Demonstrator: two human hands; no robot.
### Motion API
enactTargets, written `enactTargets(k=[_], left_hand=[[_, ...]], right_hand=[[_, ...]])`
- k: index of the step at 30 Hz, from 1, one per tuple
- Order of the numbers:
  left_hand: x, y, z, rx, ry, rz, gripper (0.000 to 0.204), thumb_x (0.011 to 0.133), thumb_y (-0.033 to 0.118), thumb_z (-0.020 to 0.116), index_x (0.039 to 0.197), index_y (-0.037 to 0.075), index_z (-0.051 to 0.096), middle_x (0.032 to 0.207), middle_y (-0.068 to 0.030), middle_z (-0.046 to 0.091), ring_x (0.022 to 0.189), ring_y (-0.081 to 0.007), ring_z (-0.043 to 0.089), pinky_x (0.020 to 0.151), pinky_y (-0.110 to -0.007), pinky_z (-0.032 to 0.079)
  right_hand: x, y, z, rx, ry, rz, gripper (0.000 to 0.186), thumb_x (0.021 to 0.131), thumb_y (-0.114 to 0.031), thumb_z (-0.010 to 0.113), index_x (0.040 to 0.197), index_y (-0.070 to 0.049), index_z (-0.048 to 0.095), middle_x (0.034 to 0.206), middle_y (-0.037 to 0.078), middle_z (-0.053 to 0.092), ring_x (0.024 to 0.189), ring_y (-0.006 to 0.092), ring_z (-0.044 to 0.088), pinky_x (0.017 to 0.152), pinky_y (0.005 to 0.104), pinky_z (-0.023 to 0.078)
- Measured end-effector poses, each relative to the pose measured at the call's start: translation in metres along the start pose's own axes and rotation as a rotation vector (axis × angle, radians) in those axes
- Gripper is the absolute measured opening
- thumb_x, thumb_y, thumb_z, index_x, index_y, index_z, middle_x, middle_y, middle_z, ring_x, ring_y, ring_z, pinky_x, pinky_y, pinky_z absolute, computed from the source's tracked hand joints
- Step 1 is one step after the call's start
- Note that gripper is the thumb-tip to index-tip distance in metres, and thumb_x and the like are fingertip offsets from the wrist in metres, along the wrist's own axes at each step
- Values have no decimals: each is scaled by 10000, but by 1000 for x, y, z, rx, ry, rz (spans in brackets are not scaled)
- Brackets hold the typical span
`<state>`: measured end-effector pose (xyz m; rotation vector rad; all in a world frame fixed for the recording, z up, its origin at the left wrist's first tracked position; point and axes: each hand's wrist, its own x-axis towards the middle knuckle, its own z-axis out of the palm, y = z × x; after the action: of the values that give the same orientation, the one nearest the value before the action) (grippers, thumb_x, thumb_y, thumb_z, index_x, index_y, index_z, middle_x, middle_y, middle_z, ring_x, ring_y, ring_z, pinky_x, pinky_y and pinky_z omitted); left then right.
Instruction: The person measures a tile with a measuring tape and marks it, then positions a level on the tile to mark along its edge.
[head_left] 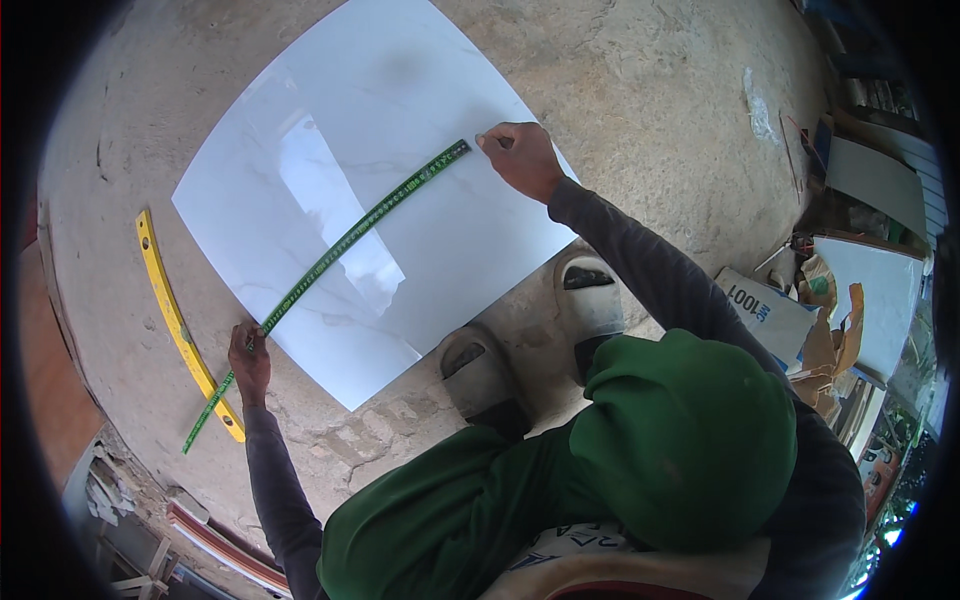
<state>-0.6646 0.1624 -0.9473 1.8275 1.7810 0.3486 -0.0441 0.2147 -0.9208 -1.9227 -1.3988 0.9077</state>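
Note:
A large white marble-patterned tile (380, 110) lies on the concrete floor, with a green tape measure (370, 220) stretched diagonally over it. My left hand (250, 355) pinches the tape at the tile's lower-left edge, where the tape's narrower tail runs on over a yellow spirit level (172, 310). My right hand (515, 155) is curled closed over the tile, just past the tape's far end and apart from it; whether its fingertips hold anything is hidden.
My sandalled feet (470, 380) are beside the tile's near edge. Torn cardboard (830, 350) and white boards (870, 290) are piled at the right. Long reddish strips (220, 545) lie at the lower left, and a brown board (60, 340) is at the left edge.

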Motion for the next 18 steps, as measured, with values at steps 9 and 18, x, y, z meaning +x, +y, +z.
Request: enactTargets(k=[9, 18], left_hand=[[3, 3, -5, 66, -48, -3, 71, 1071, 79, 644, 1093, 13, 659, 1028, -144, 659, 900, -295, 658, 852, -412, 532], [10, 3, -6, 55, -58, 3, 41, 1055, 43, 641, 1078, 8, 641, 1002, -138, 646, 882, -287, 666, 833, -408, 542]], right_hand=[[-1, -8, 11, 78, 70, -5, 225, 989, -216, 742, 962, -11, 831, 820, 175, 787, 743, 309, 761, 737, 410, 583], [9, -13, 18, 8, 72, -44, 235, 995, -199, 709, 989, -3, 839, 845, 197, 795, 768, 319, 788, 744, 420, 599]])
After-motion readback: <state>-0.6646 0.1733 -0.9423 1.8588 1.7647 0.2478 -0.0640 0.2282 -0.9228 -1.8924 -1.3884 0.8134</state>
